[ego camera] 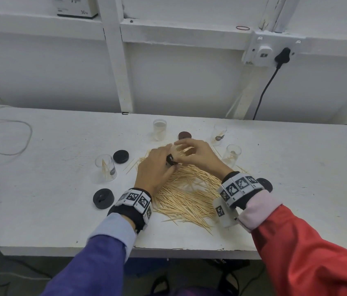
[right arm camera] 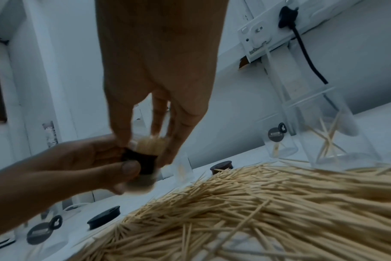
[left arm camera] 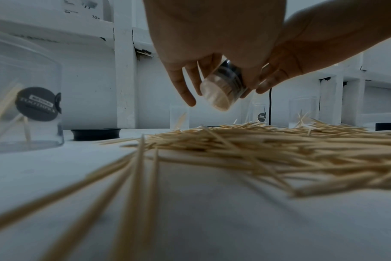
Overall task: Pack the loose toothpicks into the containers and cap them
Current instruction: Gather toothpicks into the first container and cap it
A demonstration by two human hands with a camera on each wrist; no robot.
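Both hands meet above far edge of toothpick pile [ego camera: 186,195] on white table [ego camera: 51,210]. Left hand [ego camera: 154,167] grips clear jar [left arm camera: 221,90] packed with toothpicks, fingers curled round it, jar tilted. Right hand [ego camera: 198,155] pinches toothpick bundle [right arm camera: 151,143] sticking from jar mouth. Four other jars stand round pile, few sticks in each; nearest-left jar [ego camera: 106,167] beside black cap [ego camera: 121,157]. Second black cap [ego camera: 103,198] by left wrist
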